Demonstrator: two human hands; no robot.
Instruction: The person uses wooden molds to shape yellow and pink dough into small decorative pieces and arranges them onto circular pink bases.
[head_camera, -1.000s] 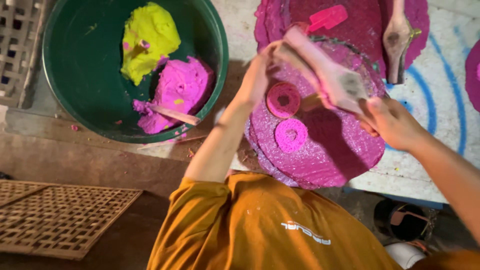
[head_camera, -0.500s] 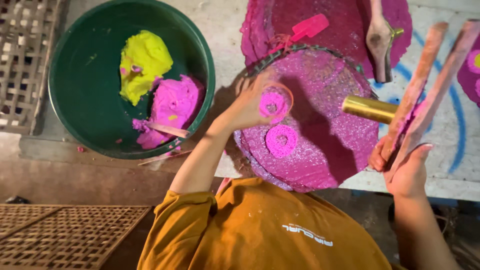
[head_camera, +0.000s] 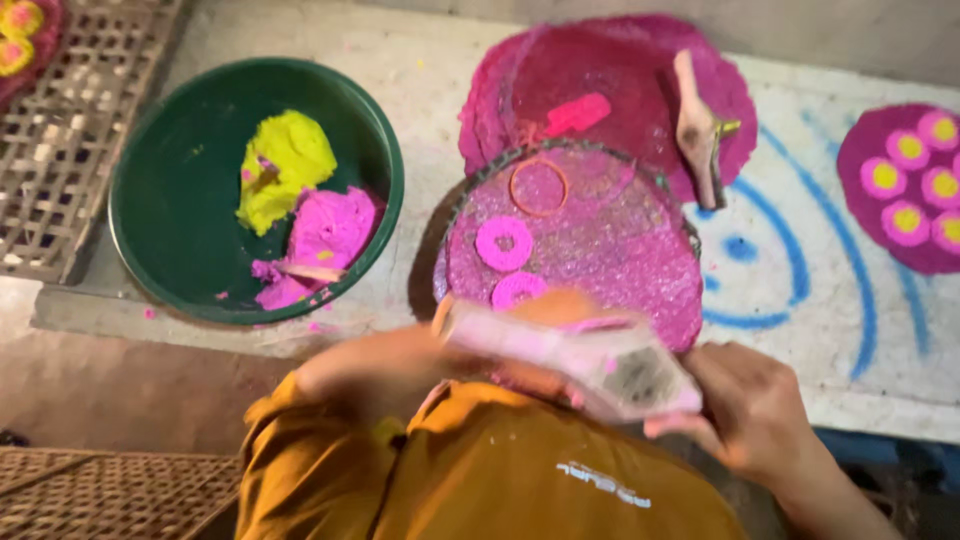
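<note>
My right hand (head_camera: 760, 410) grips the wide end of a flat wooden tool (head_camera: 590, 360) smeared with pink, held low in front of my orange shirt. My left hand (head_camera: 555, 305), blurred, holds the tool's narrow end from behind. Just beyond the hands lies a round pink disc (head_camera: 610, 235) on a ridged round tray. On it sit two pink dough rings (head_camera: 503, 243) and a thin orange ring (head_camera: 538, 185).
A green basin (head_camera: 170, 190) at the left holds yellow dough (head_camera: 285, 165) and pink dough (head_camera: 330, 230). Behind the tray lie another pink disc (head_camera: 620, 70), a second wooden tool (head_camera: 697, 130) and a pink scraper (head_camera: 578, 113). A flower-patterned disc (head_camera: 865, 215) is at right. Woven lattice mats (head_camera: 60, 130) lie left.
The wooden tool came from the far right down in front of my chest. My left hand left the pink ring on the disc and joined the tool.
</note>
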